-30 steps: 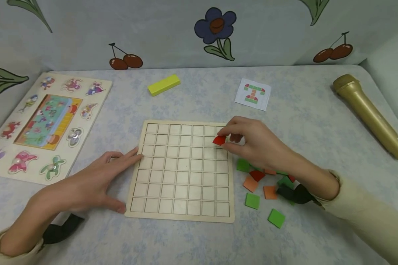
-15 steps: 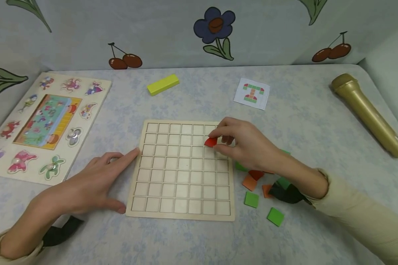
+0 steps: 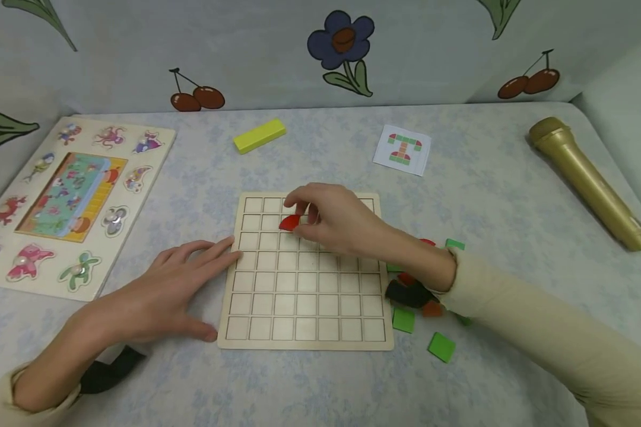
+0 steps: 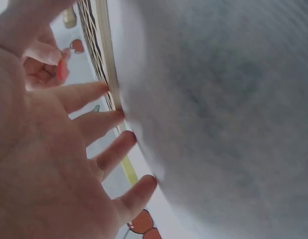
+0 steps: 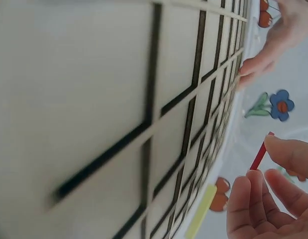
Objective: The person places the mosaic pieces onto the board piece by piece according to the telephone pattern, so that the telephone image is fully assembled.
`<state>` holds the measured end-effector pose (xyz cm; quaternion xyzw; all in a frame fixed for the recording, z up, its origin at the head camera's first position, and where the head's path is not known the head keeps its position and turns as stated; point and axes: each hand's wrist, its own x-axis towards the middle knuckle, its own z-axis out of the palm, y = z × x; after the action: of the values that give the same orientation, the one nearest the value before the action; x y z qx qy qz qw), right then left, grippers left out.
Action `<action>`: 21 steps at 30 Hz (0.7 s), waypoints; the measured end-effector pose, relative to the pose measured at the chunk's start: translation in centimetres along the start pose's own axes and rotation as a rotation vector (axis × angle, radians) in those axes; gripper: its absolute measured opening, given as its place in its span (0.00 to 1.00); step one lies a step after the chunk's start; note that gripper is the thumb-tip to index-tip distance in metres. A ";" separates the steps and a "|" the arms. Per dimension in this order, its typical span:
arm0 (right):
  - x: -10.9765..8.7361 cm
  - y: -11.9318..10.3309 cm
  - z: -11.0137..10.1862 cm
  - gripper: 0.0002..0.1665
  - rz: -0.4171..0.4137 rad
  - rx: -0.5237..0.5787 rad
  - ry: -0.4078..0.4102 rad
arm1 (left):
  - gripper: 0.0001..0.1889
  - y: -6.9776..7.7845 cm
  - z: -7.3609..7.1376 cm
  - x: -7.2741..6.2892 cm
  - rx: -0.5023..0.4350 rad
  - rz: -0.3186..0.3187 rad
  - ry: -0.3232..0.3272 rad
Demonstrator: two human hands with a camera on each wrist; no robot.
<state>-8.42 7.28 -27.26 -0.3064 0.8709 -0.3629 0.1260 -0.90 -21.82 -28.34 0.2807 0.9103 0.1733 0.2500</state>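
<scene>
R hand (image 3: 342,222) grip pinches 1 red tile (image 3: 289,222); L hand (image 3: 165,296) flat by grid board (image 3: 304,308).

No words, numbers or brand marks can be read in any view. The small white card (image 3: 402,149) on the worktop carries only a pattern of green, red and orange squares, and the wooden puzzle board (image 3: 69,198) at the left shows only animal and scene pictures. The gold microphone (image 3: 587,181) bears no legible marking.
</scene>
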 end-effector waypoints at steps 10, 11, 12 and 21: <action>3.7 -0.4 2.1 0.19 0.034 -0.062 -0.053 | 0.53 0.0 -0.2 -0.2 -0.015 0.015 -0.004; 3.9 -0.4 2.2 0.19 0.036 -0.062 -0.057 | 0.54 0.0 -0.1 -0.2 -0.010 0.016 0.000; 4.0 -0.4 2.3 0.20 0.041 -0.060 -0.064 | 0.54 -0.1 0.0 -0.2 -0.005 0.020 0.004; 4.3 -0.4 2.7 0.22 0.043 -0.092 -0.115 | 0.55 -0.2 0.2 -0.2 0.007 0.023 0.018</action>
<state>-10.42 2.84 -28.84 -0.3135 0.8844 -0.3014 0.1692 -0.74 -22.10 -28.49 0.2905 0.9098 0.1756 0.2387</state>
